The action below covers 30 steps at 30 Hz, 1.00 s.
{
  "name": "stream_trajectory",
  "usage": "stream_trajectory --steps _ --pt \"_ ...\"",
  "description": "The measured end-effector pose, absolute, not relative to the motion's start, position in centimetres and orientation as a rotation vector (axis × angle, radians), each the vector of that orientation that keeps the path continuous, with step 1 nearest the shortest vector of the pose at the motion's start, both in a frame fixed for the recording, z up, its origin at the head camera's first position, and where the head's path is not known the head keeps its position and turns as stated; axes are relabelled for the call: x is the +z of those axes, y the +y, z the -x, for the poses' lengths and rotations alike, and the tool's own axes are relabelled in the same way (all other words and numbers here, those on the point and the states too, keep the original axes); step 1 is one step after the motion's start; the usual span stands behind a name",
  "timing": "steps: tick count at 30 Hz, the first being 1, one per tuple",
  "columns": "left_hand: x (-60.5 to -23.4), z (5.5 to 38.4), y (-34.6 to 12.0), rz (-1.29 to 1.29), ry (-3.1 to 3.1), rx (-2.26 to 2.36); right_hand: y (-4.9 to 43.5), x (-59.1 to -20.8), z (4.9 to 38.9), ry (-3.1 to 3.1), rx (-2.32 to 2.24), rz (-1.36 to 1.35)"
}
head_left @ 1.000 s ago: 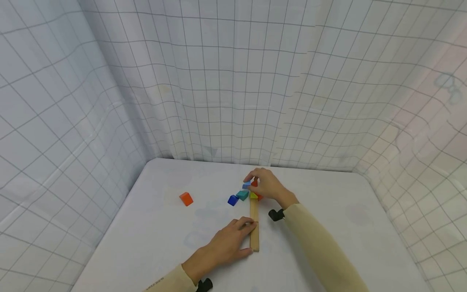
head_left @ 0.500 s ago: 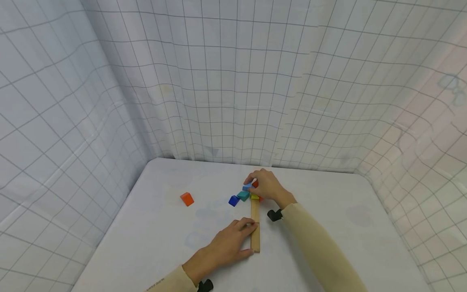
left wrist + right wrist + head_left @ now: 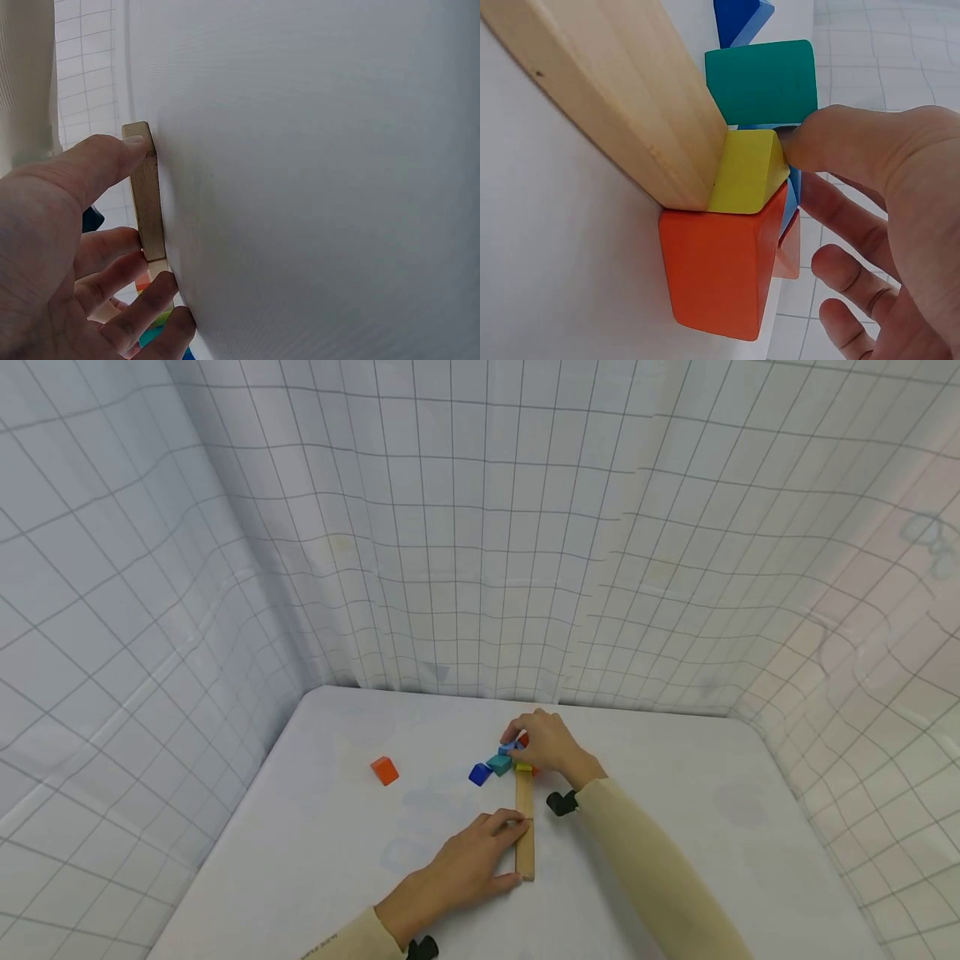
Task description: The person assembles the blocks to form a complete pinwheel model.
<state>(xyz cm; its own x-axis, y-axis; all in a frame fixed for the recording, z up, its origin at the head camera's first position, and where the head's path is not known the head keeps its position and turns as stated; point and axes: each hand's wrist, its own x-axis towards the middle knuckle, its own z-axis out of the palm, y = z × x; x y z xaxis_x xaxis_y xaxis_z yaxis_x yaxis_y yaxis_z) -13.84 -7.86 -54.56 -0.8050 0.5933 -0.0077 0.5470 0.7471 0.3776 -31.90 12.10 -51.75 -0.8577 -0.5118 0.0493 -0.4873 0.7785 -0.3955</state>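
Observation:
Two wooden blocks lie end to end on the white table. My left hand (image 3: 468,856) holds the near wooden block (image 3: 525,860), thumb at its near end and fingers by the joint with the far wooden block (image 3: 524,793). A yellow wedge-shaped block (image 3: 742,169) sits against the far one's end, beside an orange block (image 3: 712,274). My right hand (image 3: 549,742) pinches a light blue block (image 3: 507,749) between thumb and index finger, just behind the yellow one; the fingers partly hide it. A teal block (image 3: 761,82) stands close on the left.
Left of the teal block is a dark blue block (image 3: 480,774). Farther left, a lone orange block (image 3: 385,770) lies on the table (image 3: 315,827). A red block (image 3: 523,739) shows behind the right fingers. White grid-patterned curtains (image 3: 480,568) surround the table.
My right hand has brought the light blue block slightly nearer, closer to the yellow and teal blocks. My left hand stays on the near wooden block.

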Motion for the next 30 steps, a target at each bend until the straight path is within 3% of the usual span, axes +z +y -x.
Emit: stream_trajectory --steps 30 --pt "-54.71 13.84 -7.96 -0.944 2.833 0.552 11.77 -51.86 31.43 2.915 -0.644 0.757"
